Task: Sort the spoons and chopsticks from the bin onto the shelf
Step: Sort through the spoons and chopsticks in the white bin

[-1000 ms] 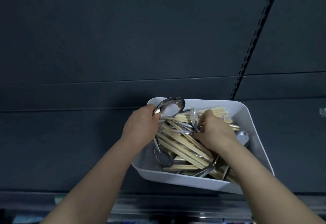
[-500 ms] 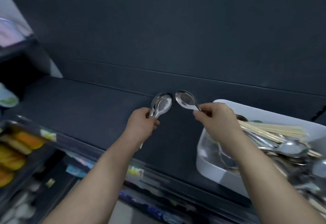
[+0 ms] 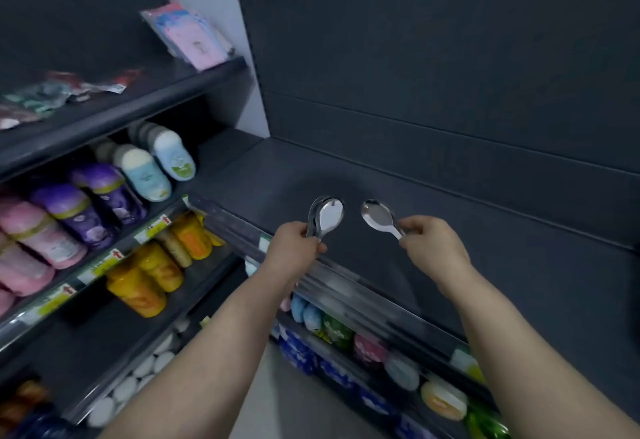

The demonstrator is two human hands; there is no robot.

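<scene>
Your left hand point(image 3: 294, 248) curls its fingers round the handles of what look like two nested spoons point(image 3: 329, 217), their bowls up and facing you. Your right hand point(image 3: 433, 244) pinches the handle of a single spoon point(image 3: 376, 217) between thumb and fingers, with its bowl tilted toward the other two. The bowls are near each other but apart. All are held over the dark shelf point(image 3: 467, 241), close to its front edge.

On the rack to your left, the top shelf point(image 3: 138, 99) carries flat packets point(image 3: 41, 97), and a pink packet point(image 3: 194, 37) leans at its right end. The tier below holds bottles lying in rows: pale blue bottles point(image 3: 149, 168) farthest back, then purple bottles point(image 3: 83, 210), then pink bottles point(image 3: 38, 234). Under that tier sit orange and yellow bottles point(image 3: 145, 279). Lower still is a row of white round items point(image 3: 138, 373), too blurred to identify.

Beneath the dark shelf, the lower tier holds blue packs point(image 3: 304, 352) and some rounded goods point(image 3: 443, 400) in green, pink and orange, all of them blurred.
</scene>
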